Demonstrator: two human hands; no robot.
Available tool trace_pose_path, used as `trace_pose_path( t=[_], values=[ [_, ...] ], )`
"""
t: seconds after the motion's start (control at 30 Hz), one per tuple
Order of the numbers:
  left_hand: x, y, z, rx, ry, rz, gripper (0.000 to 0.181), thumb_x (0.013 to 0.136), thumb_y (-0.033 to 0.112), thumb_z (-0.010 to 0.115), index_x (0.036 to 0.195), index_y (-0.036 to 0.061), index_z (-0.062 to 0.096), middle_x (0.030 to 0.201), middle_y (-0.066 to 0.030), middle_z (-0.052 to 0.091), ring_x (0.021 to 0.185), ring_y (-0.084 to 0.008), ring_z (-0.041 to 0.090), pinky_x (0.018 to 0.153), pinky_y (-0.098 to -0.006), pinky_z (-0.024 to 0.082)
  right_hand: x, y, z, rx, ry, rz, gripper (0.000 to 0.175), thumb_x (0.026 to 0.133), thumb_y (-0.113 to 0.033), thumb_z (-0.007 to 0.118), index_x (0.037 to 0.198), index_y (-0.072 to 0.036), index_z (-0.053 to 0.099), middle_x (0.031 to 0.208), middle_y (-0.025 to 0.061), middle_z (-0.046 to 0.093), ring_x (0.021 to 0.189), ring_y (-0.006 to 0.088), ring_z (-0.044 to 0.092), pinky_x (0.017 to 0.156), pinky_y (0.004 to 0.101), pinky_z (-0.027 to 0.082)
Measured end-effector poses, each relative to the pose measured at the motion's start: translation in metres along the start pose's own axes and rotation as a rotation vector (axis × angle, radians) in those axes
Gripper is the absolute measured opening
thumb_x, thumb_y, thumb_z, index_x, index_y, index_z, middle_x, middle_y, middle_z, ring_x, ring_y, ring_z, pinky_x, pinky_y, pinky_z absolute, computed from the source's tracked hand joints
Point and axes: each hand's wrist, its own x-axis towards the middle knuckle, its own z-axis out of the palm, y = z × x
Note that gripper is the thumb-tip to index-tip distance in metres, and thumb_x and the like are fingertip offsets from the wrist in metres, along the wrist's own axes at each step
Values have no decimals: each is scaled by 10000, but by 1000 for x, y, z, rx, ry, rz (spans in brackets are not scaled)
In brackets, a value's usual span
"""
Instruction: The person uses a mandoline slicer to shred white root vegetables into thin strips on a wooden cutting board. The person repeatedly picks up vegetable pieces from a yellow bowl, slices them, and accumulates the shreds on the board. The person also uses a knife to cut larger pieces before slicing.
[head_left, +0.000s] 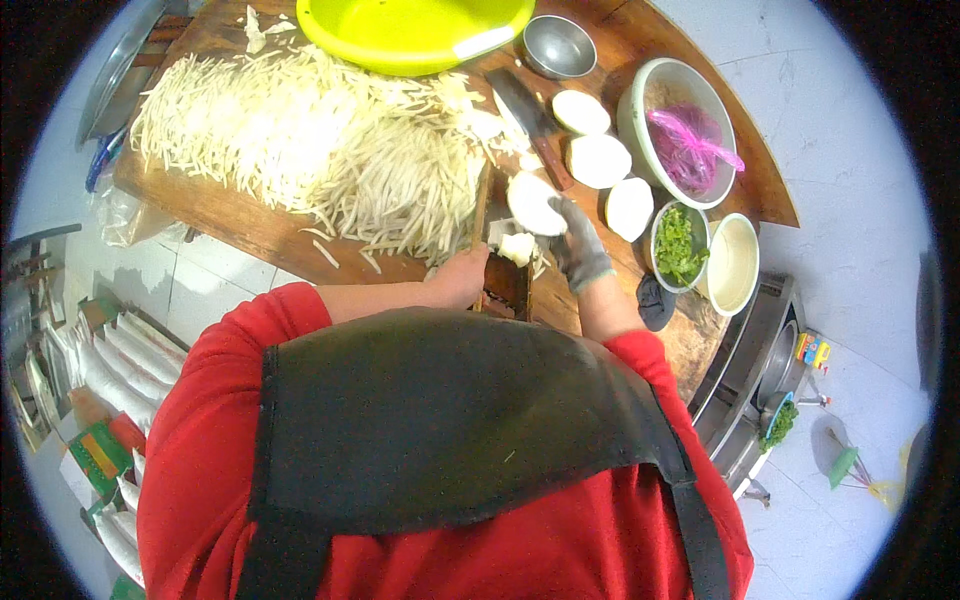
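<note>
My left hand (459, 279) is bare and grips the near end of a wooden-framed grater (484, 217). My right hand (581, 244), in a grey glove, holds a peeled white vegetable (534, 201) over the grater's right side. A smaller white chunk (517, 247) lies just below that vegetable. Left of the grater, a large heap of pale shredded strips (300, 135) spreads over the wooden table. Several peeled white pieces (598, 160) lie to the right of my right hand. Beyond them, a knife (529, 112) with a dark blade and brown handle rests on the table.
A yellow-green basin (420, 64) and a steel bowl (559, 46) stand at the far side. On the right are a large bowl (637, 127) with a pink plastic bag, a bowl of green herbs (679, 247), a cream container (731, 266) and a dark cloth-like item (656, 302).
</note>
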Motion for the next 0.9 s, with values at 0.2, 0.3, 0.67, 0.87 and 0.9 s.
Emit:
trace_pose_path(
  t=[0.2,0.3,0.67,0.87,0.9],
  values=[
    [5,-8,11,304,-85,69,441,968,327,247,951,-39,494,817,-141,582,646,-228,572,610,-377,474,-53,16,-18,-144,-25,-143,527,900,-194,492,1382,-86,306,1237,97,514,996,164,589,664,281,540],
    [3,-12,19,572,-65,221,464,961,335,241,971,-38,516,821,-138,594,645,-229,578,612,-386,472,-54,16,-10,-345,43,-91,589,869,-224,576,1375,-64,323,1216,95,535,992,165,585,722,270,499],
    [5,-29,37,160,38,-33,518,931,425,291,1062,-25,511,861,-117,604,640,-209,564,594,-369,462,-56,33,-36,-616,219,-221,399,766,-226,636,1083,10,582,781,60,611,560,111,522,496,237,418],
    [14,-16,32,303,-21,6,510,934,419,304,1035,-33,517,878,-129,600,642,-219,558,594,-385,462,-67,37,-7,-615,217,-254,384,777,-323,658,994,-9,617,838,102,634,707,176,597,639,285,476],
    [14,-10,30,175,-21,-105,508,935,418,307,1031,-34,517,876,-132,597,645,-222,559,595,-389,463,-68,36,-1,-595,251,-348,378,781,-322,657,994,-11,617,866,106,636,751,187,605,672,289,477]
  ],
)
